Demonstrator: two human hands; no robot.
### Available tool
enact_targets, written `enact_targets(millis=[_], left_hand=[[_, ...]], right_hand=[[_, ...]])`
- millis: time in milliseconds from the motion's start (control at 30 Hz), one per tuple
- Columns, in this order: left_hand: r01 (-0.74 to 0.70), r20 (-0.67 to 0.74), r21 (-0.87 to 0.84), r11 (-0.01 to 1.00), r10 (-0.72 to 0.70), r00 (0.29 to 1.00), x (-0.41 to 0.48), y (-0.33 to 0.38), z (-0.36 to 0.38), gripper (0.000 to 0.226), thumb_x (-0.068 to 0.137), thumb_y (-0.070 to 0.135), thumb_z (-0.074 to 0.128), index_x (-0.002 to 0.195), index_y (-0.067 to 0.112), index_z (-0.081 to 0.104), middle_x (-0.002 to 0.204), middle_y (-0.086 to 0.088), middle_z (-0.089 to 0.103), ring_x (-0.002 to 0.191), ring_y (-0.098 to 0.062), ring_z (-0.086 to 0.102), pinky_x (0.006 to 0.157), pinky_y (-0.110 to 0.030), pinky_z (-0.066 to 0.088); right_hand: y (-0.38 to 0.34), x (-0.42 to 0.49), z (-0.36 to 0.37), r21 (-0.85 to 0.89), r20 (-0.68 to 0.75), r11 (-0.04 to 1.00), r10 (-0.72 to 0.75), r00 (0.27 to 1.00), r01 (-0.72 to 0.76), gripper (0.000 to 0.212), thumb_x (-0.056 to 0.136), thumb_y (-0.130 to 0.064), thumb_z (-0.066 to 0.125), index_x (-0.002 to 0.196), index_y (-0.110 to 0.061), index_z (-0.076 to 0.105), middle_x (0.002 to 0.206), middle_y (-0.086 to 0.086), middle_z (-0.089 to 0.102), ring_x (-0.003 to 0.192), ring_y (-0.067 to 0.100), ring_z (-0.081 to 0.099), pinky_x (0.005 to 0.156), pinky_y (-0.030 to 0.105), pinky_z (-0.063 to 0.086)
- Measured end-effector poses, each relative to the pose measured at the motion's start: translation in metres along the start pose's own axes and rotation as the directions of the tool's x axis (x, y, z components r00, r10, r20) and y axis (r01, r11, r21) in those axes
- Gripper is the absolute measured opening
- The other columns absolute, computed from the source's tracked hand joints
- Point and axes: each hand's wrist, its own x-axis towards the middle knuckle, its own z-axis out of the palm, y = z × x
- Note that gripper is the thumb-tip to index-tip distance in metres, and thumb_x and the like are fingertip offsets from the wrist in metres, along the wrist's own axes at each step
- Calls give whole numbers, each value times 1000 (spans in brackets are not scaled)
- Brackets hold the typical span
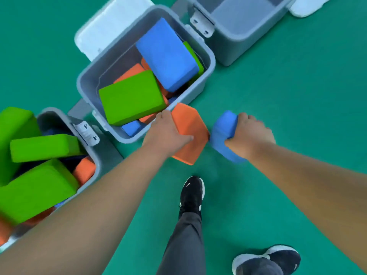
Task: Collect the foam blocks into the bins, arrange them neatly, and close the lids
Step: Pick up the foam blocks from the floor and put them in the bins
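Over the green floor (288, 100), at the near corner of the middle grey bin (211, 56), the left hand (168, 133) grasps an orange foam block (193, 128). Just beside it, the right hand (251, 133) is clenched round a blue foam block (221, 132). The middle bin, its white lid (111, 28) swung open, holds jumbled green, blue and orange blocks. The left bin (95, 167) is heaped with green ones, and a 3rd bin (228, 48) stands further off.
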Motion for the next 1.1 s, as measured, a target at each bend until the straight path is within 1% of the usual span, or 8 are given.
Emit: enact_targets(millis=[233, 333, 467, 567, 633, 700, 933, 1100], left_hand=[[-34, -352, -113, 993, -8, 936, 15, -42, -172, 80, 71, 58, 83, 128, 16, 47, 128, -5, 54, 116, -27, 53, 86, -36, 38], [-122, -546, -73, 990, 62, 835, 13, -60, -216, 79, 74, 52, 79, 132, 11, 46, 129, -10, 50, 115, -30, 51, 90, -39, 40], [-89, -687, 78, 993, 118, 717, 25, -89, -220, 73, 75, 39, 69, 135, 4, 44, 130, -20, 47, 114, -38, 47, 95, -48, 39], [-28, -541, 162, 986, 112, 833, 41, -120, -184, 70, 77, 31, 68, 137, 4, 44, 132, -21, 47, 113, -42, 49, 94, -52, 44], [14, -269, 191, 981, 38, 962, 48, -138, -149, 78, 80, 31, 73, 145, 5, 38, 142, -20, 44, 124, -43, 48, 101, -54, 45], [37, -29, 208, 977, -32, 999, 48, -151, -113, 95, 84, 31, 74, 159, 7, 21, 159, -17, 32, 137, -42, 41, 112, -51, 39], [92, -54, 119, 989, -86, 995, 26, -140, -51, 85, 94, 26, 64, 161, 4, 15, 170, -15, 12, 145, -40, 32, 116, -50, 35], [14, 33, 166, 986, -20, 999, 13, -110, -21, 49, 96, 26, 59, 136, 5, 41, 138, -13, 41, 117, -35, 48, 94, -46, 46]], right_hand=[[-138, 0, -121, 12, -361, 983, -168, 918, 184, 67, 73, -50, 71, 122, -10, 48, 122, 13, 55, 113, 39, 54, 89, 47, 45], [-185, 2, -152, 59, -495, 964, -198, 846, 260, 70, 71, -48, 68, 126, -11, 47, 126, 12, 55, 115, 40, 54, 94, 50, 45], [-231, 12, -148, -63, -623, 903, -369, 690, 425, 77, 75, -45, 65, 143, -16, 44, 133, 9, 54, 116, 38, 52, 95, 49, 43], [-235, 30, -112, -229, -350, 838, -546, 761, 496, 80, 83, -40, 65, 155, -25, 35, 151, 3, 44, 131, 35, 46, 106, 48, 39], [-222, 40, -82, -295, -30, 823, -517, 856, 486, 75, 89, -38, 60, 157, -31, 30, 162, 0, 33, 145, 33, 35, 116, 46, 31], [-204, 42, -58, -294, 123, 842, -436, 891, 452, 72, 91, -34, 58, 157, -29, 30, 163, 0, 31, 147, 32, 32, 119, 46, 29], [-158, 20, -4, -136, 158, 924, -336, 928, 358, 62, 96, -34, 56, 153, -20, 39, 152, 6, 42, 134, 35, 46, 107, 44, 41], [-114, 9, 19, -29, 187, 972, -224, 957, 233, 54, 97, -34, 56, 148, -18, 45, 145, 8, 46, 132, 34, 47, 104, 43, 43]])
